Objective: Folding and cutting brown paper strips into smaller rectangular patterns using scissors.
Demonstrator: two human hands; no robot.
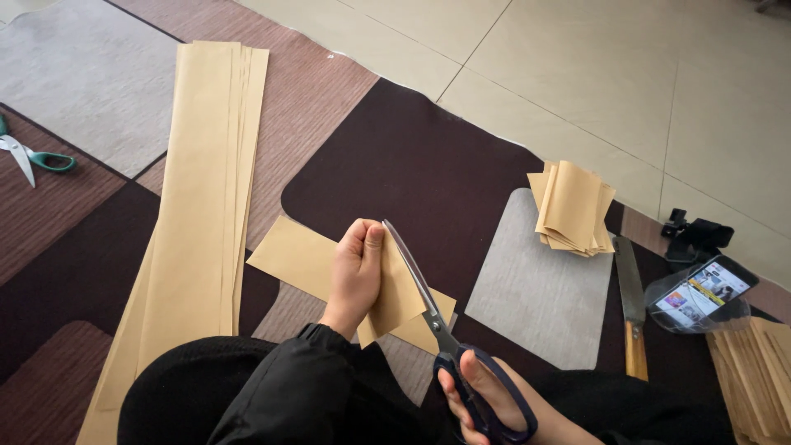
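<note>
Head view: left hand [356, 268] pinches a folded tan paper strip [305, 259] over the dark rug [428, 156], while right hand [486, 404], fingers through the handles, works the blue scissors [428, 309] with blades parted at its edge. A small stack of cut pieces [573, 206] lies done; the long uncut strips [202, 206] remain.

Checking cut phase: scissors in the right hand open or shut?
Open. The scissors blades part at the tips around the brown paper strip that the left hand pinches; the right hand fills the handles.
</note>
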